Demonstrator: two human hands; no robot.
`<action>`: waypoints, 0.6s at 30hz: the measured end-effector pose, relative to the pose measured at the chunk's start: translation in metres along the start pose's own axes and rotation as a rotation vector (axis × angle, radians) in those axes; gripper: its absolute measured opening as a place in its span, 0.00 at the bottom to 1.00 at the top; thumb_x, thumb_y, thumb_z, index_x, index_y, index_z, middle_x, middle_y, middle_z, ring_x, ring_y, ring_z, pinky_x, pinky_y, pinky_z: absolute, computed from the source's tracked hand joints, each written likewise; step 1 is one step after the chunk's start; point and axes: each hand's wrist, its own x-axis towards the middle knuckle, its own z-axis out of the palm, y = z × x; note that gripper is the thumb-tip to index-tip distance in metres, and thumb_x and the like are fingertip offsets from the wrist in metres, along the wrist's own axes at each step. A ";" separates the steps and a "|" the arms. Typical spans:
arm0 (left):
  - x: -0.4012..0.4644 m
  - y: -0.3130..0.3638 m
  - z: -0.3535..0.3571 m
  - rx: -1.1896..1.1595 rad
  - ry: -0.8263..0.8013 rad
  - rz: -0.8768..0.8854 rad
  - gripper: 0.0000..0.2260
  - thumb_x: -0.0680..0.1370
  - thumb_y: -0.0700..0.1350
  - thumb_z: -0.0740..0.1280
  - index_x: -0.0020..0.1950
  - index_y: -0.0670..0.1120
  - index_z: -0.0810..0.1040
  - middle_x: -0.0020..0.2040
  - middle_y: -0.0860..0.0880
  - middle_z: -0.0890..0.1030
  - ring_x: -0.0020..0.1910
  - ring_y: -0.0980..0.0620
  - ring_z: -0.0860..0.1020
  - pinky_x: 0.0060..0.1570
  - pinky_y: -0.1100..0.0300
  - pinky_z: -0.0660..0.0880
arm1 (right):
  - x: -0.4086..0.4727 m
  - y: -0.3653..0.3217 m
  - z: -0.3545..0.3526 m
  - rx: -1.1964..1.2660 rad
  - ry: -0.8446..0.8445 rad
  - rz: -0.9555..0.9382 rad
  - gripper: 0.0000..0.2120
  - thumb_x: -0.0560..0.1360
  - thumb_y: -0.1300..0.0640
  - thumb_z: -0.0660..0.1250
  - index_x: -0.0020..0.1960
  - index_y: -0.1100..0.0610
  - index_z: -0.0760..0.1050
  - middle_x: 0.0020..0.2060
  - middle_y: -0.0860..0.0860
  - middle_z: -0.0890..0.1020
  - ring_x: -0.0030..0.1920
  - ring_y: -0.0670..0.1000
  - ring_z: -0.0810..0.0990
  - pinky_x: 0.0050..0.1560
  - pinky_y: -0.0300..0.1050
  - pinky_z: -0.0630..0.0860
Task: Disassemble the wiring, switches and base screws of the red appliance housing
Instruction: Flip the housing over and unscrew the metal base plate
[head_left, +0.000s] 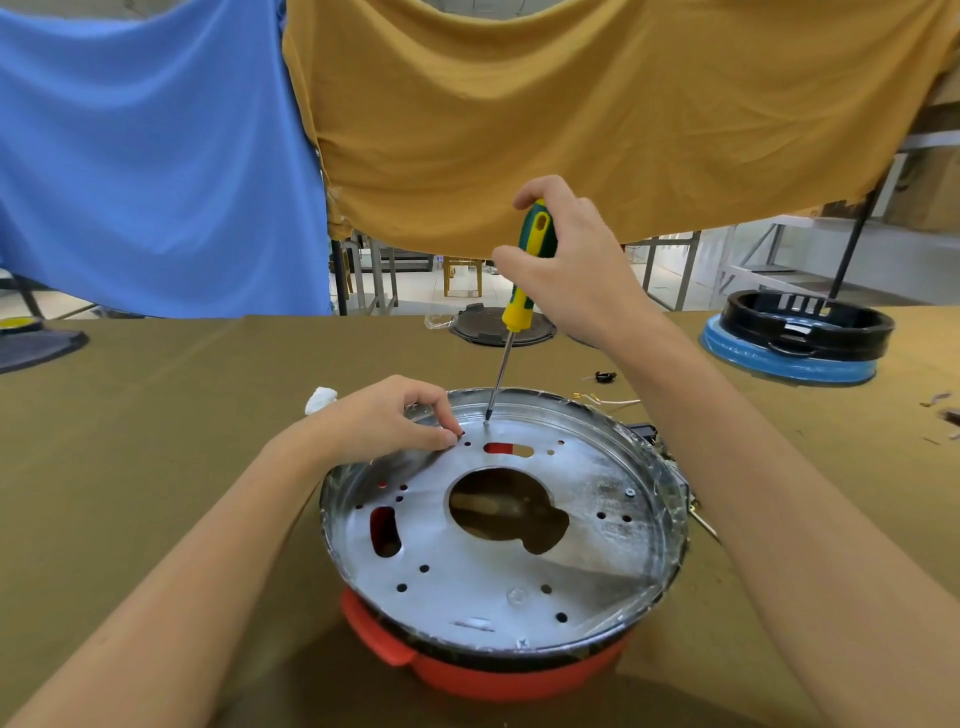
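Note:
The red appliance housing (498, 675) sits near me on the table, with a round silver metal base plate (467, 561) full of holes inside it. My right hand (571, 265) grips the green and yellow handle of a screwdriver (522, 291). It stands nearly upright, and its tip touches the plate's far edge at a screw (487, 422). My left hand (384, 421) rests on the plate's far left rim, thumb and fingertips pinched together just left of the tip; whether they hold anything I cannot tell. Two more screws (630, 491) show on the plate's right and near edges.
Behind the housing lie a dark round lid (483, 325), a small black part (605, 376), loose wires (608, 401) and a white wad (320, 399). A black ring on a blue base (800, 338) stands at the far right. Blue and mustard cloths hang behind the table.

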 end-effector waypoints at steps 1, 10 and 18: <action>0.000 0.000 0.000 0.003 -0.001 -0.002 0.02 0.78 0.50 0.70 0.48 0.54 0.82 0.54 0.62 0.80 0.58 0.62 0.73 0.67 0.54 0.63 | 0.000 0.000 0.001 -0.012 0.012 -0.005 0.17 0.76 0.48 0.69 0.62 0.49 0.70 0.47 0.50 0.67 0.40 0.48 0.70 0.41 0.35 0.71; -0.002 0.001 0.000 0.008 0.002 -0.002 0.02 0.78 0.50 0.70 0.47 0.55 0.82 0.55 0.62 0.80 0.61 0.59 0.73 0.68 0.53 0.63 | 0.003 -0.001 -0.004 0.076 0.089 0.045 0.18 0.77 0.60 0.62 0.67 0.53 0.71 0.49 0.50 0.76 0.42 0.44 0.72 0.40 0.33 0.70; -0.003 0.003 -0.001 0.011 0.005 -0.002 0.02 0.78 0.50 0.70 0.48 0.54 0.82 0.56 0.59 0.81 0.60 0.58 0.74 0.66 0.54 0.64 | 0.002 0.002 -0.001 0.003 0.059 -0.035 0.16 0.78 0.51 0.69 0.64 0.47 0.72 0.49 0.51 0.70 0.40 0.43 0.70 0.38 0.28 0.65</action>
